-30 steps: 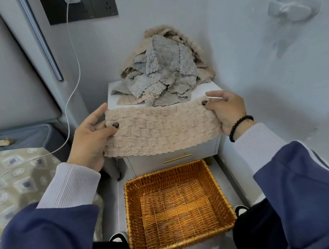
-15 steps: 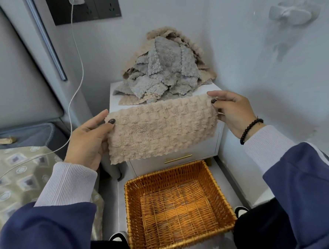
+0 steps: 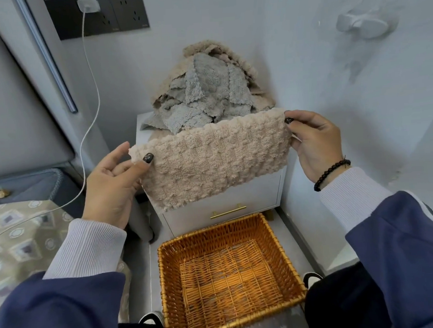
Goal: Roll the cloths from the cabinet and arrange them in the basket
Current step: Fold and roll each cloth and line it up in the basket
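Beige cloth (image 3: 211, 159) hung stretched between our left hand (image 3: 112, 180) and right hand (image 3: 315, 142); fingers pinched its top corners. Below sat the basket (image 3: 278, 238).

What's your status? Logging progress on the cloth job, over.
Left hand and right hand pinch the beige cloth by its top corners, unrolled. Basket empty. Pile waits on cabinet. Nothing obstructing.

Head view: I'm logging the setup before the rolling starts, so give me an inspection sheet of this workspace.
Surface: white cabinet top, mostly covered.
Job's things: beige cloth held spread; cloth pile on cabinet; wicker basket below, holding no cloths.
Clutter: nothing seen.
Grippers: left hand and right hand pinch the cloth's top corners.
Cables: white charger cable hangs from wall socket.
Surroundings: bed at left, wall hook.
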Demonstrator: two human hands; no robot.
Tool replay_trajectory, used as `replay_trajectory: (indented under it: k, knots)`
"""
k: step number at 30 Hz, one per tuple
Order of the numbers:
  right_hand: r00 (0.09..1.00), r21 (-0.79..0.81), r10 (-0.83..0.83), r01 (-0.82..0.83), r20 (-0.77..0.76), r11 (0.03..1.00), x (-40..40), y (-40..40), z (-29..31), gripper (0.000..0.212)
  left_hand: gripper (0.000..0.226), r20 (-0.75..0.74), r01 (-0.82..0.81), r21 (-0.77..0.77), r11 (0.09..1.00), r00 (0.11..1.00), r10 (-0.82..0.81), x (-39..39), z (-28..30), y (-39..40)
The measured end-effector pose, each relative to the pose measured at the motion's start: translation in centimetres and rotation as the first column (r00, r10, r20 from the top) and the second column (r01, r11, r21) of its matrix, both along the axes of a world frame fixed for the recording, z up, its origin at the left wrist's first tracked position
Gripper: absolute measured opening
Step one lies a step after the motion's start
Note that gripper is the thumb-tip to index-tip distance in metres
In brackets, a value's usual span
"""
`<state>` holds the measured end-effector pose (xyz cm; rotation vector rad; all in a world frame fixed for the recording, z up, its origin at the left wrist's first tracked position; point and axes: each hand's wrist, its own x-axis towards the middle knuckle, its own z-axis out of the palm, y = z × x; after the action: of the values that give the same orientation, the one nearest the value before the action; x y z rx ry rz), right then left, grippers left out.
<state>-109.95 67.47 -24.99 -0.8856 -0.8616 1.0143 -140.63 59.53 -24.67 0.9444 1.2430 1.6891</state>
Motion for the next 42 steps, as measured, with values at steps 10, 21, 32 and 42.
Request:
replay_trajectory:
  k: [10,21,32,42]
  knots:
    - [0.998,-0.073,0.059,-0.057,0.03,0.996,0.0,0.1,-0.1,0.028,0.013,-0.106,-0.014,-0.025,1.0,0.994,0.011,0.3,-0.5,0.2]
    - [0.98,-0.161,0.187,-0.195,-0.068,0.967,-0.8,-0.1,-0.2,0.021,0.014,-0.097,-0.114,0.142,0.983,0.987,0.128,0.4,0.2,-0.3]
    - [0.992,-0.033,0.102,-0.1,0.07,0.994,-1.0,-1.0,1.4,0.028,0.041,-0.062,-0.213,0.158,0.964,0.973,0.225,-0.2,0.5,-0.2]
    - [0.973,-0.183,0.218,-0.201,0.076,0.962,-1.1,-1.9,1.7,0.032,0.028,-0.095,-0.158,-0.065,0.985,0.984,0.152,-0.2,-0.2,0.4]
